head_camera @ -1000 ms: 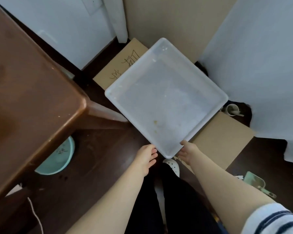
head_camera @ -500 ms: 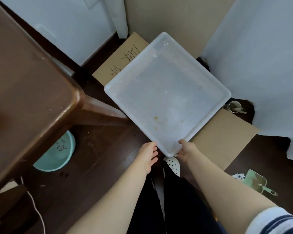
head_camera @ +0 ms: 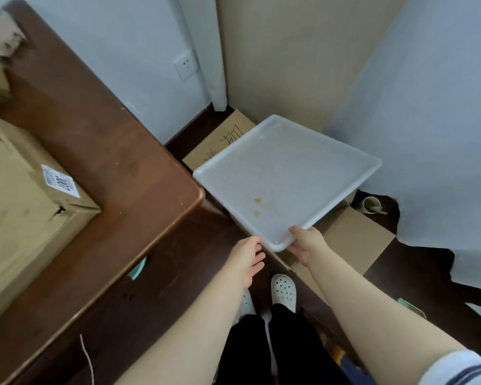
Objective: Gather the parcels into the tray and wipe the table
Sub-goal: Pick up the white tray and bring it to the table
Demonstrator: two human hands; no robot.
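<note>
Currently tray-fetching step: table [head_camera: 117, 151] at left carries a cardboard parcel [head_camera: 20, 190]; the empty white tray [head_camera: 283, 173] hangs beside the table corner. Right hand [head_camera: 307, 241] grips its near corner, left hand [head_camera: 247, 255] relaxed beside it, holding nothing. Next likely: land tray on table, load parcel.

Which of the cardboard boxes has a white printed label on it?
The large cardboard box on the brown table, left of the tray. The floor carton behind the tray shows only black handwriting.
</note>
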